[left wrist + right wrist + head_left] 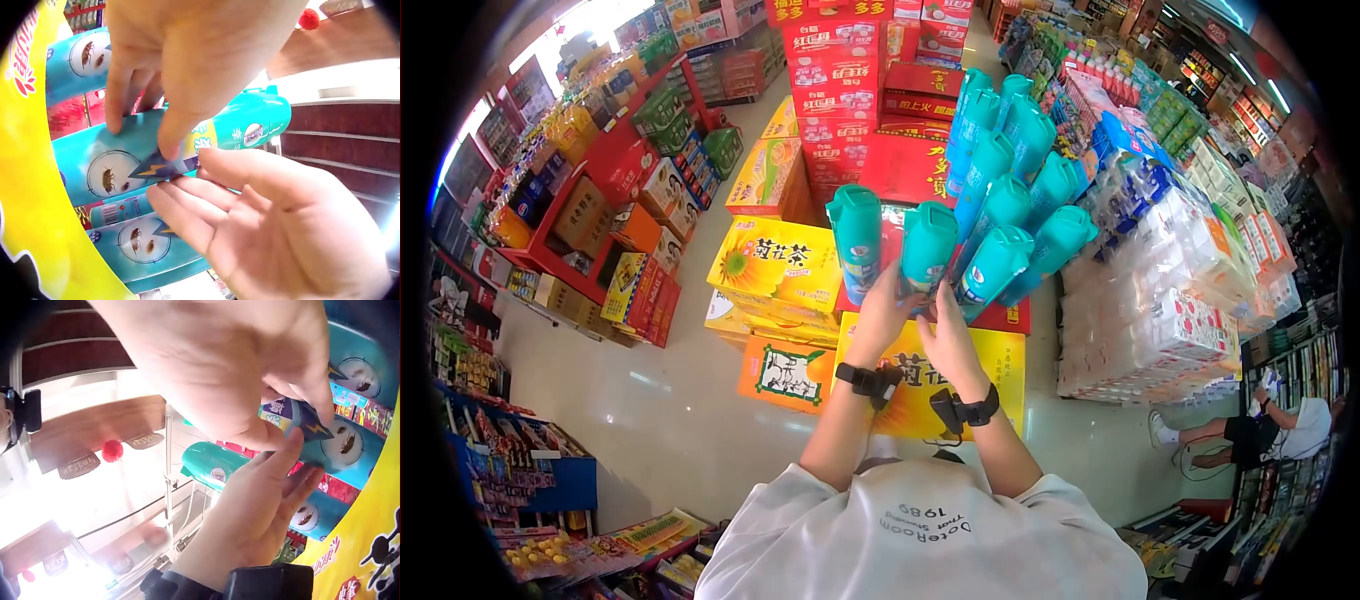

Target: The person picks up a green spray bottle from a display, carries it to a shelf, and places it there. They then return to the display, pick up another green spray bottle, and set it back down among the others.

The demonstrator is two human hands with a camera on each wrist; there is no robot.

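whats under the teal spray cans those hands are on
The teal cans stand on a red carton stacked on yellow cartons. The left hand and right hand cover the front cans' bases, so their footing is hidden.

A shop: stacked drink cartons [778, 262], teal spray cans [1000, 190] on display, stocked shelves [590, 170] at upper left.

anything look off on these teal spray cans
Yes: on the teal insect-spray can in hand, a dark blue flap with a yellow lightning bolt stands off the can wall, pinched by the right hand. It looks like a label corner lifted loose.
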